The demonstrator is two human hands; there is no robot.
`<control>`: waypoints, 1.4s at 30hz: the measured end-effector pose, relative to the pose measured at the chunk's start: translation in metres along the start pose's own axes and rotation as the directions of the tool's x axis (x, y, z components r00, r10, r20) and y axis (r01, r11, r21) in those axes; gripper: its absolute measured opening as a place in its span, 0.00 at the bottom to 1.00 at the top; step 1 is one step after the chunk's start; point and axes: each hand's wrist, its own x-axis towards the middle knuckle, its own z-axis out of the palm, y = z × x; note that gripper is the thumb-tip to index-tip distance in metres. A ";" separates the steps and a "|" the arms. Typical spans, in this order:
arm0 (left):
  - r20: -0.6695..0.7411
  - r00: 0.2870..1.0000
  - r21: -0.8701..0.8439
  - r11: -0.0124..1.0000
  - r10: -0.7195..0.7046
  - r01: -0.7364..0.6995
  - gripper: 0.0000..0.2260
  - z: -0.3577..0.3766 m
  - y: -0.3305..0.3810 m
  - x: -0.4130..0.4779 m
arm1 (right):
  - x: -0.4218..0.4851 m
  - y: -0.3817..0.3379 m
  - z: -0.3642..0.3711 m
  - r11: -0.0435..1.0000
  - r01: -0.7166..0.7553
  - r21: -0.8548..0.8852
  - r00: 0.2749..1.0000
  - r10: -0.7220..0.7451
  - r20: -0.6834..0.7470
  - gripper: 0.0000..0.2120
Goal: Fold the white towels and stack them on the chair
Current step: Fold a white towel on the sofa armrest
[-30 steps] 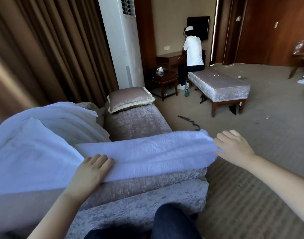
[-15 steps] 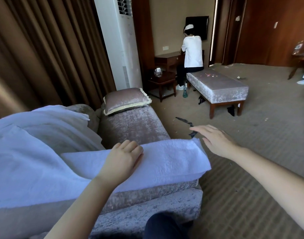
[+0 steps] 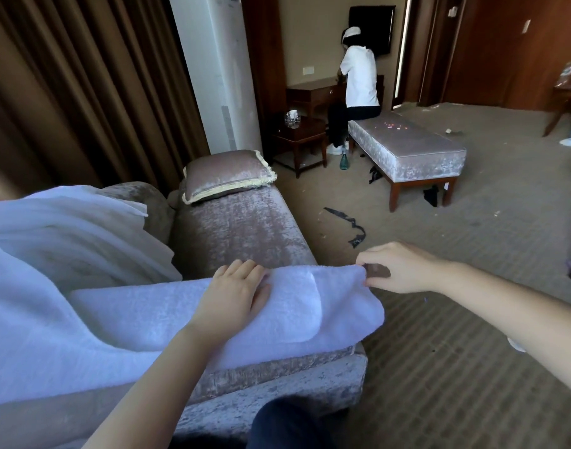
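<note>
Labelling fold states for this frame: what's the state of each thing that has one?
towel: folded strip across the chair, right end raised
left hand: flat, presses the towel's middle
right hand: pinches the towel's right end
towel pile: unfolded, heaped on the chair's left
cushion: lying at the chair's far end

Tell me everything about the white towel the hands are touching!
The white towel looks soft and fluffy. It lies folded into a long band across the front of the velvet chair. The left hand presses flat on its middle; the right hand pinches its right end. Its left end hides under another white cloth.
</note>
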 end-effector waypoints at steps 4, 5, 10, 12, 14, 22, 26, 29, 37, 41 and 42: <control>0.005 1.000 0.007 1.000 -0.012 0.012 0.14 0.001 0.003 0.002 | -0.004 -0.002 0.012 0.962 0.057 0.265 0.968 0.012 -0.252 0.05; 0.005 1.000 0.003 1.000 -0.017 0.017 0.14 0.001 0.004 0.002 | -0.003 -0.003 0.014 0.943 0.045 0.329 0.953 0.058 -0.297 0.06; -0.029 0.999 -0.005 0.999 -0.032 0.031 0.13 -0.002 0.007 0.003 | 0.003 0.002 0.021 0.909 -0.140 0.393 0.939 0.248 -0.239 0.10; -0.058 0.998 0.018 1.000 0.010 -0.009 0.12 -0.006 0.010 0.002 | 0.001 0.006 0.025 0.945 -0.221 0.241 0.954 0.261 -0.148 0.08; -0.077 0.993 0.015 0.996 0.091 -0.090 0.10 -0.012 0.016 0.000 | -0.004 0.008 0.030 0.964 -0.214 0.157 0.966 0.232 -0.114 0.07; 0.067 0.918 0.025 0.919 0.391 -0.393 0.14 -0.015 0.038 -0.023 | -0.036 -0.006 0.071 0.924 0.234 -0.303 0.837 -0.350 -0.421 0.15; 0.090 0.914 0.105 0.909 0.395 -0.403 0.11 -0.011 0.047 -0.021 | -0.035 -0.003 0.075 0.932 0.158 -0.326 0.839 -0.301 -0.454 0.06; -0.009 0.934 0.052 0.933 0.357 -0.356 0.10 -0.012 0.060 -0.015 | -0.031 -0.016 0.073 0.993 0.048 -0.105 0.847 -0.097 -0.523 0.08; 0.109 0.924 0.057 0.926 0.366 -0.373 0.20 -0.007 0.065 -0.020 | -0.007 -0.048 0.065 0.772 -0.372 0.515 0.770 0.567 -0.293 0.14; 0.104 0.937 0.048 0.939 0.335 -0.341 0.19 -0.005 0.067 -0.020 | 0.003 -0.044 0.056 0.790 -0.397 0.466 0.783 0.557 -0.278 0.09; 0.115 0.937 0.050 0.940 0.331 -0.338 0.18 -0.005 0.068 -0.021 | 0.004 -0.044 0.056 0.803 -0.415 0.428 0.800 0.546 -0.249 0.09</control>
